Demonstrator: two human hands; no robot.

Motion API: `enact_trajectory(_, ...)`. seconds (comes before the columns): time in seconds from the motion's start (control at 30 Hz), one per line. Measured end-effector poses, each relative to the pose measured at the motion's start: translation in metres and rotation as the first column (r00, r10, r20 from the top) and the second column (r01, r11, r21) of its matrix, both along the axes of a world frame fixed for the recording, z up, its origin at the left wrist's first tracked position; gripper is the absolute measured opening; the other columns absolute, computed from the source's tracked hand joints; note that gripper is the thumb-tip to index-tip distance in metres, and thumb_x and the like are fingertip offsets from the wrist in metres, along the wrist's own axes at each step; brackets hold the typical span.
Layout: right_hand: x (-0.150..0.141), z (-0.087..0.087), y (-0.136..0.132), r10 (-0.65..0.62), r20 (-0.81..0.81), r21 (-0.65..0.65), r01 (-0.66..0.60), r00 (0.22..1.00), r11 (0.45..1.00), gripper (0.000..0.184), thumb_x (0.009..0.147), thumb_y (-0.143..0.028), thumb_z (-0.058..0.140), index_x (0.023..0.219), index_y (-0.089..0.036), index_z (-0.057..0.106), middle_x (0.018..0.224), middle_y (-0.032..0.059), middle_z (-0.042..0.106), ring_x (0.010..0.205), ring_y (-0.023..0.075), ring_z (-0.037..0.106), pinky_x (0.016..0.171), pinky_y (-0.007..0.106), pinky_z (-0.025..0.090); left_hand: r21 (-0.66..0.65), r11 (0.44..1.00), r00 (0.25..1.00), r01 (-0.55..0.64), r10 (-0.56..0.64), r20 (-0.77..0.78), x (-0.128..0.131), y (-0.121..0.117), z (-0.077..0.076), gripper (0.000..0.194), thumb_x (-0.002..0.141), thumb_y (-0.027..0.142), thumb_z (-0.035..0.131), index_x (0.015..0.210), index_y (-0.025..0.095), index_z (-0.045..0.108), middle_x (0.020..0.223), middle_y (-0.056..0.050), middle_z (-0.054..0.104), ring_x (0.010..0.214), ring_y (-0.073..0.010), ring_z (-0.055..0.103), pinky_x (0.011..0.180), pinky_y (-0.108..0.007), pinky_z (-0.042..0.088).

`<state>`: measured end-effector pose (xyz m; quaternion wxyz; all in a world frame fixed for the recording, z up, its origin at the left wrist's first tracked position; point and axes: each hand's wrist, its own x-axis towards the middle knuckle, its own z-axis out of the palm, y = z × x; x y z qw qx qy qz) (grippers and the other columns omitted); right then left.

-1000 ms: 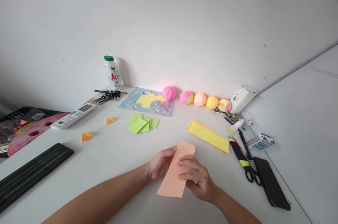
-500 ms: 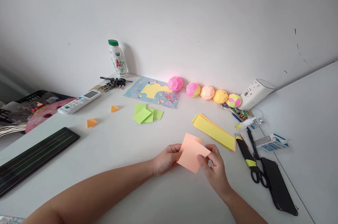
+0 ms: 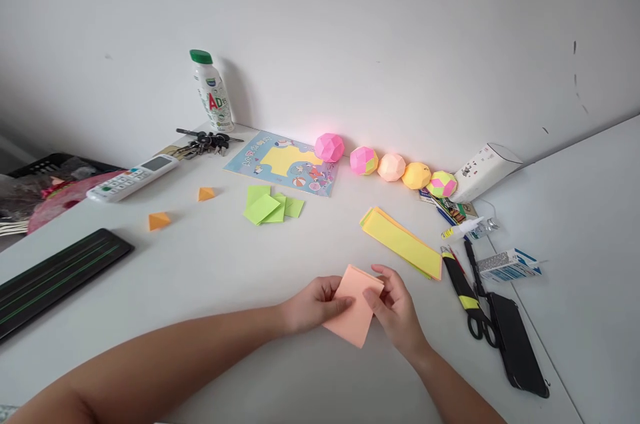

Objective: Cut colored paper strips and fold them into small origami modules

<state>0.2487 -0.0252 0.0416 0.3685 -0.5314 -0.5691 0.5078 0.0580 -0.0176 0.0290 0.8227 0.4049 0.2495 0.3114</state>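
Above the table's near middle, a small stack of peach paper squares (image 3: 350,317) is held between both hands, its sheets nearly lined up. My left hand (image 3: 315,304) pinches the left side, thumb lying across the front sheet. On the upper right edge my right hand (image 3: 395,311) grips with its thumb in front and fingers behind, partly hidden by the paper. Several green paper squares (image 3: 270,205) lie overlapping further back. Long yellow paper strips (image 3: 403,244) lie to the right of the hands. Two small orange folded paper pieces (image 3: 159,221) are at the left.
Several faceted paper balls (image 3: 391,167) line the wall beside a blue printed card (image 3: 250,161). A bottle (image 3: 213,94), keys (image 3: 207,143) and a remote (image 3: 133,179) stand or lie back left. Scissors (image 3: 483,327), a cutter (image 3: 460,281) and a phone (image 3: 520,347) lie right; a black board (image 3: 60,284) left.
The peach sheets, fanned apart before, now overlap closely. My left thumb has come over the front of the paper. The camera view has shifted slightly.
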Motion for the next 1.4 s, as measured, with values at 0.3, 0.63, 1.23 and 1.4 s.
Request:
enact_trajectory(0.3,-0.003,0.007,-0.006,0.095,0.063,-0.032,-0.093,0.994,0.995,0.022,0.081,-0.040,0.058,0.080,-0.018,0.059,0.061,-0.0017,0.050,0.053,0.0108,0.045,0.045,0.021,0.038,0.044,0.986,0.978,-0.159,0.163,-0.133,0.004,-0.004,-0.010,0.032,0.080,0.044,0.056,0.091,0.014,0.054,0.088,-0.010,0.066,0.077,-0.0212,0.063,0.062,-0.031,0.045)
enact_trajectory(0.63,-0.002,0.006,-0.003,0.133,0.000,-0.127,-0.132,0.991,0.983,0.024,0.081,-0.040,0.058,0.080,-0.016,0.057,0.063,-0.0003,0.055,0.056,0.0119,0.051,0.048,0.021,0.042,0.071,0.987,0.978,-0.144,0.153,-0.139,0.003,-0.002,-0.011,0.035,0.077,0.048,0.059,0.084,0.015,0.051,0.087,-0.009,0.066,0.076,-0.0203,0.063,0.060,-0.029,0.046)
enact_trajectory(1.23,-0.003,0.004,-0.003,0.185,0.011,-0.098,-0.183,0.983,0.978,0.025,0.085,-0.040,0.051,0.079,-0.016,0.057,0.063,-0.0009,0.049,0.056,0.0108,0.046,0.048,0.020,0.039,0.085,0.978,0.967,-0.192,0.203,-0.155,0.005,-0.002,-0.015,0.033,0.081,0.049,0.053,0.081,0.015,0.052,0.080,-0.005,0.064,0.072,-0.0162,0.061,0.059,-0.026,0.045)
enact_trajectory(1.4,-0.002,0.005,-0.003,0.186,0.063,-0.056,-0.182,0.981,0.982,0.024,0.085,-0.039,0.052,0.079,-0.016,0.057,0.063,-0.0009,0.048,0.057,0.0107,0.044,0.049,0.020,0.037,0.091,0.977,0.966,-0.195,0.208,-0.156,0.005,-0.003,-0.017,0.034,0.081,0.049,0.053,0.081,0.015,0.053,0.080,-0.005,0.063,0.071,-0.0154,0.060,0.059,-0.026,0.044)
